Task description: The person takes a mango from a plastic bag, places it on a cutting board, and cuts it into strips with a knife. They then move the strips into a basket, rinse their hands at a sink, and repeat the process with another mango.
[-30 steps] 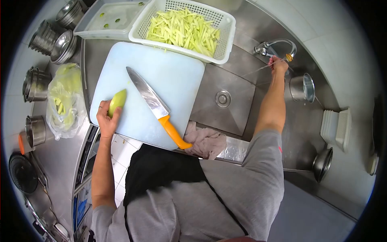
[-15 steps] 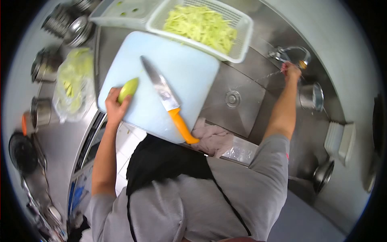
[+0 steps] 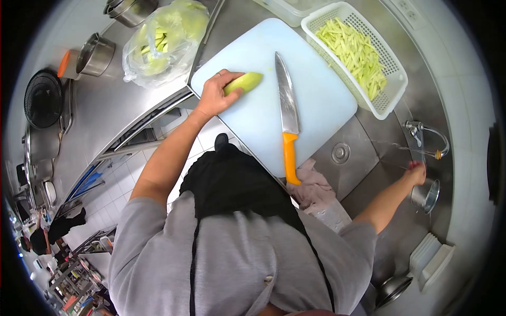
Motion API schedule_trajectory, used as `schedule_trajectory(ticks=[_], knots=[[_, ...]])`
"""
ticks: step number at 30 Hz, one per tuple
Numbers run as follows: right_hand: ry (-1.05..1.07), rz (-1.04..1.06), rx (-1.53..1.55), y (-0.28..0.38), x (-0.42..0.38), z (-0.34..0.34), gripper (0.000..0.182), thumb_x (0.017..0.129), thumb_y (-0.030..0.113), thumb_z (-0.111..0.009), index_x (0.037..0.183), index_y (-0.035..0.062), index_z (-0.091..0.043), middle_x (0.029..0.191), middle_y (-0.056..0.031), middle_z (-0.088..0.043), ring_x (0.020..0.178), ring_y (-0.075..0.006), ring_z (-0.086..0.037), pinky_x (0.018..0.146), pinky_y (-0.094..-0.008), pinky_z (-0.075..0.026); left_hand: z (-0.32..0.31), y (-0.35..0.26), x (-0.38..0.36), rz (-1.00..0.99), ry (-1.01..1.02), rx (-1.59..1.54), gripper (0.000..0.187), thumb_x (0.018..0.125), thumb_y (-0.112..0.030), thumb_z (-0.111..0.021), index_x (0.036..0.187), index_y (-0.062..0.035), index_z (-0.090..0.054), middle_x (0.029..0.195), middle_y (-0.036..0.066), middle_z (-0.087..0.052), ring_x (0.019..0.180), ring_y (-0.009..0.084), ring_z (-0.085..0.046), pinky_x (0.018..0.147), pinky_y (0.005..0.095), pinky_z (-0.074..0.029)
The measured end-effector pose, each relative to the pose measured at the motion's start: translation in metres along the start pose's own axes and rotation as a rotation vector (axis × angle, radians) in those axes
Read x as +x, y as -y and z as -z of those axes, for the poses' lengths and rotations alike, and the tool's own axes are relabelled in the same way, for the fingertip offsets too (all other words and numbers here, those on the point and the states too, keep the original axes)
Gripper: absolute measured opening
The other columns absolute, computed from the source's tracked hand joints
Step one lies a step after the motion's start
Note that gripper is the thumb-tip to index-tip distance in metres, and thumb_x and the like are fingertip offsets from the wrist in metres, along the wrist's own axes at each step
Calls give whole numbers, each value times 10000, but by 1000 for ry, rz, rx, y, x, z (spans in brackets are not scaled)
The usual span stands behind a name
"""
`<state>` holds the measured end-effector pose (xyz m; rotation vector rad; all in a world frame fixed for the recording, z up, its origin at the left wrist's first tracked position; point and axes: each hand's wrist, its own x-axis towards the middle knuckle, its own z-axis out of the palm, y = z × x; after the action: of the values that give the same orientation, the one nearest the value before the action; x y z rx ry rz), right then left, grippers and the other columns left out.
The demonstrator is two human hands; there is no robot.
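Note:
My left hand [image 3: 215,97] is wrapped round a pale green oblong vegetable [image 3: 244,83], whose exact kind I cannot make out. It holds the vegetable over the left side of the white cutting board [image 3: 247,126]. A large knife with an orange handle [image 3: 289,155] lies flat on the board, its blade [image 3: 286,100] pointing away from me. Over the sink side, my right hand [image 3: 416,174] is below the curved faucet [image 3: 440,139], beside a metal pot [image 3: 426,196]. Its fingers are small and blurred. Thin streaks of water show near the spout.
A white perforated basket [image 3: 392,102] holds pale green strips [image 3: 358,58] beyond the board. A plastic bag [image 3: 179,31] of green pieces sits on the left counter. A crumpled cloth [image 3: 315,185] lies by the sink drain [image 3: 340,152]. Another person [image 3: 47,234] is far left.
The camera view has turned, so the board and knife appear farther right. My right hand has moved from the faucet spout to below it. My left hand keeps hold of the vegetable.

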<state>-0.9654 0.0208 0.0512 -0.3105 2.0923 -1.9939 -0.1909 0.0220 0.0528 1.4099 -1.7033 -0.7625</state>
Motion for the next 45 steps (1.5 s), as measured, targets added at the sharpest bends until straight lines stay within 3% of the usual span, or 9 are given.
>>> schedule_trajectory(ticks=[3,8,13,21,26,30,34,37,45], knots=[[-74,172,99,42,-108,26,47,964,104,-704,959,63,-681,871,-75,-710,693,-142,-656,548,-280,-550,-1,4,1,-45,-19,36,399,805,-170,-753,1187,-56,-774,927,124,-700,799,274,-667,769,365,-542],[710,326,-313,58,-341,4,161,977,170,-762,1104,69,-764,934,-15,-740,775,-87,-649,619,-251,-518,8,3,0,-186,12,44,397,779,-67,-789,1174,-107,-792,1026,89,-706,982,277,-644,913,378,-518],[1111,830,-756,41,-491,-31,452,844,242,-849,1208,50,-662,998,-202,-699,883,-384,-698,798,-487,-562,13,13,0,-286,93,83,428,770,-7,-792,1178,-138,-798,1133,72,-679,1185,260,-574,1045,377,-469],[1103,713,-830,35,-507,-46,474,889,122,-703,1338,32,-581,840,-155,-678,760,-355,-681,724,-449,-548,33,9,33,113,353,-92,356,824,-76,-821,1178,-83,-784,1053,73,-699,946,232,-656,888,340,-533],[1125,182,-707,48,-516,-41,426,957,196,-646,1321,-10,-565,902,-261,-716,821,-440,-707,767,-488,-539,22,-18,9,92,10,153,430,828,-194,-857,1217,-64,-725,974,111,-679,824,237,-656,762,368,-546],[1195,168,-635,42,-537,-38,458,987,255,-655,1329,-37,-564,878,-270,-709,811,-428,-712,754,-480,-534,3,-32,-17,99,-42,61,579,883,-231,-812,1413,-106,-616,957,138,-660,833,266,-657,784,409,-552],[1266,229,-611,31,-548,-41,491,999,249,-687,1368,-52,-564,737,-72,-635,529,-146,-604,488,-323,-487,-2,-19,-16,223,79,-186,536,953,-207,-724,1461,-109,-586,985,158,-682,856,265,-685,817,407,-570],[1266,269,-622,39,-556,-42,476,991,238,-672,1348,-62,-573,723,-137,-657,553,-209,-642,553,-381,-509,9,-10,-15,338,91,-426,456,970,-85,-660,1425,-110,-632,1018,136,-669,849,211,-671,804,361,-566],[1340,397,-793,64,-562,-46,321,982,171,-610,1207,-54,-566,871,-314,-690,879,-522,-673,789,-571,-517,4,14,1,-300,-38,-41,385,920,-47,-707,1302,-94,-716,1242,144,-657,1077,293,-665,897,367,-544]])
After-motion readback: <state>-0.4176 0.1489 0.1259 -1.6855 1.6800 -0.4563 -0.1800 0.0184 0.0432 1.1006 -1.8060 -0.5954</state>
